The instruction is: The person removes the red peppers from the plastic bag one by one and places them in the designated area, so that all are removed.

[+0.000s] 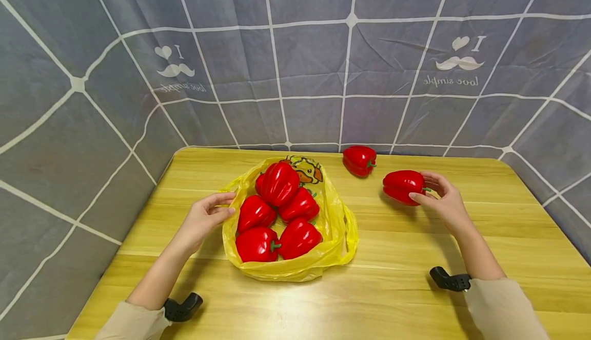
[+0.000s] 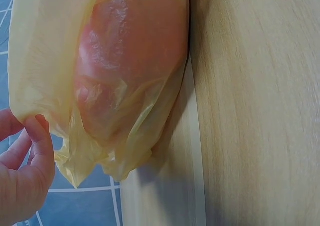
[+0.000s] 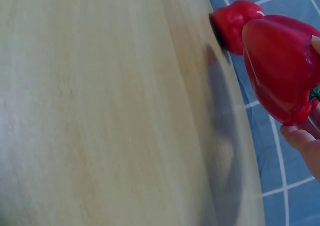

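Observation:
A yellow plastic bag [image 1: 334,250] lies open on the table with several red bell peppers [image 1: 279,183] inside. My left hand [image 1: 203,219] pinches the bag's left rim between thumb and fingers; the left wrist view shows the thin plastic [image 2: 45,60] caught at the fingertips. To the right of the bag, my right hand [image 1: 440,199] grips a red bell pepper [image 1: 402,186] by its stem end. In the right wrist view that pepper [image 3: 280,65] is held above the table, with a shadow below it.
Another red bell pepper [image 1: 359,160] lies near the table's back edge, between the bag and my right hand. A grey curtain [image 1: 314,63] with white lines hangs behind the wooden table [image 1: 392,288]. Black wrist devices [image 1: 182,307] sit on both forearms.

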Demonstrator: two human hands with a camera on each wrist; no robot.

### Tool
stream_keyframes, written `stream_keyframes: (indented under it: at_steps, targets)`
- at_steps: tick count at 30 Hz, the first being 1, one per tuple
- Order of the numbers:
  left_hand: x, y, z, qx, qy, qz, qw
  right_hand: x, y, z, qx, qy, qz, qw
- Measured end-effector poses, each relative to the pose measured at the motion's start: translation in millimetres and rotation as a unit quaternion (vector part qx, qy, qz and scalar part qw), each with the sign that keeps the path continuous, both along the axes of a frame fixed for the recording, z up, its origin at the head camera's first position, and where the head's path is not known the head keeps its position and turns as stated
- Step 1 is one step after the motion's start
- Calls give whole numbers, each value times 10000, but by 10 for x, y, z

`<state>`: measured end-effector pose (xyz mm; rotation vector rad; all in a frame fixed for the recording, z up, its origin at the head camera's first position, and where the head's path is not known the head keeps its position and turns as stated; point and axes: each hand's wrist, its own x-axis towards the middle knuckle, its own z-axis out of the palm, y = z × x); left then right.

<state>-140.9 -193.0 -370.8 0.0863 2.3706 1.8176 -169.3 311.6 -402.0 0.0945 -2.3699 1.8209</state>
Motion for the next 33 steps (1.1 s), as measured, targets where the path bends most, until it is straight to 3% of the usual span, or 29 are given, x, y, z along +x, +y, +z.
stream_keyframes:
  at_steps: [9,22,33]
  targets:
    - [-13,-8,-24,32,53,-4,10000,-148,96,-171,513,-183,-371,9978]
    - [-13,-15,-24,-57,69,-10,10000,-298,77,-203,957,-557,-825,9904]
    - [-9,1,-47,-28,61,58,10000,-512,-27,-260,813,-555,-1276,9869]
